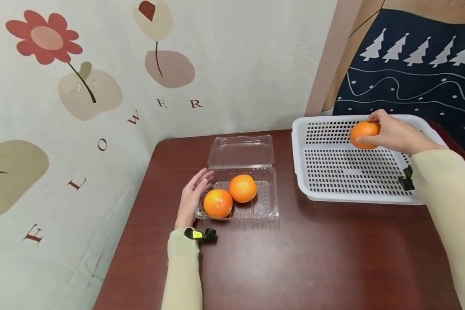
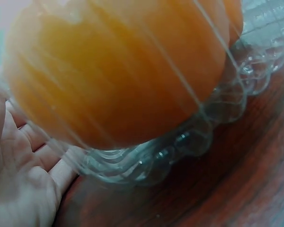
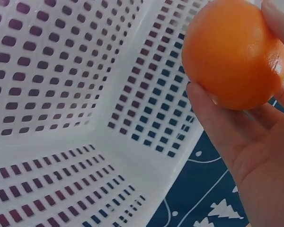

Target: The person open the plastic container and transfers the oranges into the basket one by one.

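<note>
My right hand (image 1: pixel 393 131) holds an orange (image 1: pixel 363 134) over the back right of the white plastic basket (image 1: pixel 300 172). In the right wrist view, thumb and fingers curl round the orange (image 3: pixel 232 54) beside the perforated basket wall. On the table, a clear plastic clamshell box (image 1: pixel 265 206) lies with its lid (image 1: pixel 242 150) folded back. Two oranges sit in its left and middle part, a front one (image 1: pixel 218 203) and one behind it (image 1: pixel 243 188). My left hand (image 1: pixel 191 198) rests along the box's left side, fingers fairly straight; the left wrist view shows its palm (image 2: pixel 23 184) close against the clear wall.
The dark red-brown table (image 1: pixel 294 258) carries both the box and the basket, with the basket to the right of the box. A pale cloth (image 1: pixel 236 86) with flower prints hangs behind, and a dark blue cloth (image 1: pixel 410 82) with white trees is at the back right.
</note>
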Demonstrator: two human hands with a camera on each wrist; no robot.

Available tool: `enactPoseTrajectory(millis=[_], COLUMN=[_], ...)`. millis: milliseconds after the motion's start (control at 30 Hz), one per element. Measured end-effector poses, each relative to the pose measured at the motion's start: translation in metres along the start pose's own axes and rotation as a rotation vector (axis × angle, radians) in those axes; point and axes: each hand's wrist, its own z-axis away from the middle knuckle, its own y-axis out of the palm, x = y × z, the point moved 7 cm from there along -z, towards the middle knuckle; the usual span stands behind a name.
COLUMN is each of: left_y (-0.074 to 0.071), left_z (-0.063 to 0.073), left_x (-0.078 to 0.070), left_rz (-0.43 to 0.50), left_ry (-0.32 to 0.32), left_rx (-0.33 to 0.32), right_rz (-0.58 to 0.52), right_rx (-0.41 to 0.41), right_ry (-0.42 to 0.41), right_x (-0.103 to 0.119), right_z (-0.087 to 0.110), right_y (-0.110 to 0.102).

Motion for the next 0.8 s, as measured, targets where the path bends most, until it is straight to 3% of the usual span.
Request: enactPoseTrajectory(millis=[333,800], left_y=[0.001,0.005], left_z=[0.001,-0.001], left_x=[-0.003,-0.005], left_rz=[0.002,0.022], left_ry=[0.021,0.067], left_rx=[-0.003,0.002], right_rz=[-0.034,-0.017], right_rx=[0.003,-0.058], right_ry=[0.020,-0.039], right_x=[-0.012,-0.010], right_z=[-0.004,-0.008], right_y=[0.008,0.013])
